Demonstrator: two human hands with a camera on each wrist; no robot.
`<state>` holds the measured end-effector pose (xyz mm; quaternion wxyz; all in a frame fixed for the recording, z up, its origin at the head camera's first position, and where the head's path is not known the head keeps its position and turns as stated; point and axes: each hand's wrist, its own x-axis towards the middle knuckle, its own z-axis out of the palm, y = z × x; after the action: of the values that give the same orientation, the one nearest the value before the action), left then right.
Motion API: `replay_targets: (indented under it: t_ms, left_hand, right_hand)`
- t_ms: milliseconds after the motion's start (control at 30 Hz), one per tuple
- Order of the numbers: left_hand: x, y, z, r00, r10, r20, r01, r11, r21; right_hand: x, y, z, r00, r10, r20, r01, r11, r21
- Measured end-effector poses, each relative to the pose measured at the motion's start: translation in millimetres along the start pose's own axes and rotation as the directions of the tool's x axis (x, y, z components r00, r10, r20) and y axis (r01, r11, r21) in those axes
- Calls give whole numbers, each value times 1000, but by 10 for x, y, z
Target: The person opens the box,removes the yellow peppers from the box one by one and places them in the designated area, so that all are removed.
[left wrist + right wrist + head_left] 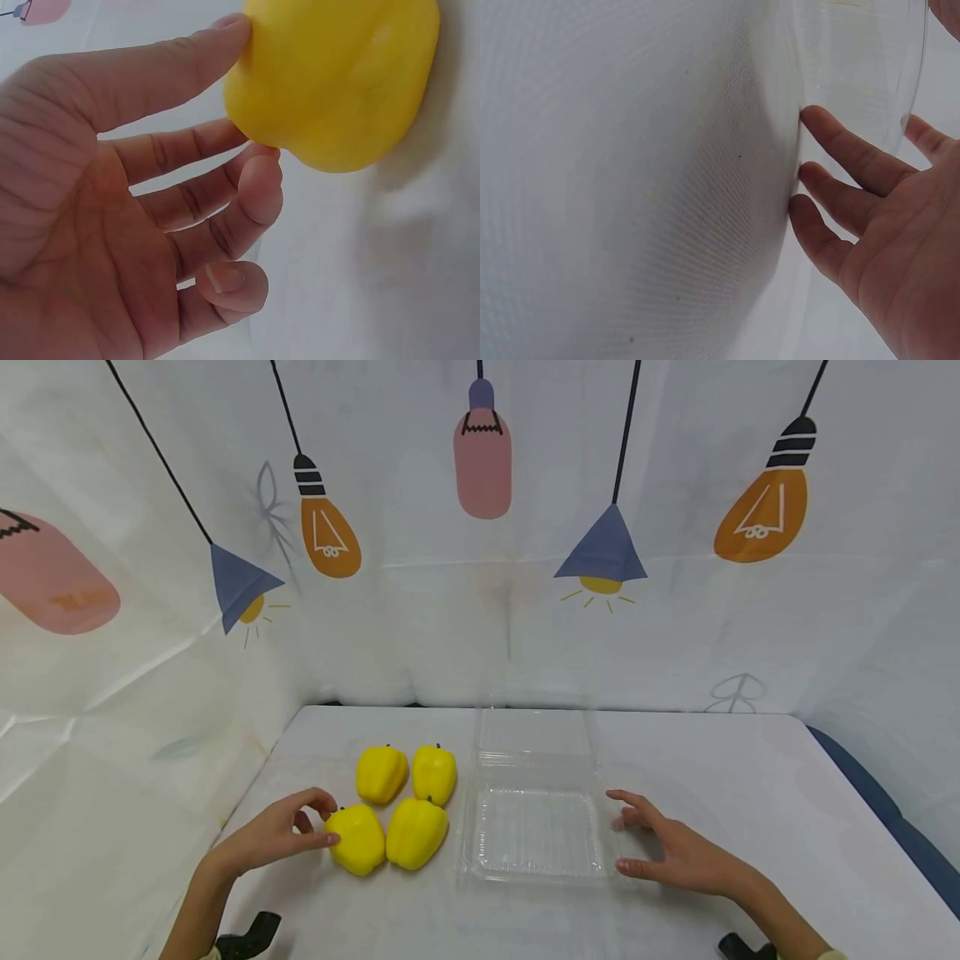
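Several yellow bell peppers stand grouped left of a clear plastic clamshell box. With thumb and fingertips, my left hand (283, 832) pinches the side of the front-left bell pepper (357, 841); the left wrist view shows the thumb on one side of this bell pepper (337, 82) and fingers along the other. Close beside it is the front-right bell pepper (417, 834). At the box's right edge, my right hand (678, 852) holds nothing, its thumb and fingers spread apart. In the right wrist view, fingertips (821, 124) of that hand rest on the white tabletop by the box wall (855, 67).
Two more bell peppers, a left one (382, 774) and a right one (434, 774), stand behind the front pair. The box's tray (540, 878) lies nearest me, its raised lid (534, 731) behind. A white curtain (420, 635) with printed lamps hangs beyond the table (697, 752).
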<state>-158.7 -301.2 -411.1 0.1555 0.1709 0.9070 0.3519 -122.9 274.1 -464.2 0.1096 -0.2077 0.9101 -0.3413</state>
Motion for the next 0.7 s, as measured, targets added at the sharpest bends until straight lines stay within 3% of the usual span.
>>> replay_targets:
  t_ms: [367, 700]
  left_hand:
    - [-46, -6, -2, 996, 85, 0, -85, 996, -33]
    - [-51, -17, 18, 998, 62, -7, -62, 994, -91]
  right_hand:
    - [-17, -26, -12, 1000, -9, -2, 9, 1000, -22]
    - [-25, -26, -14, 1000, -22, -9, 21, 999, -32]
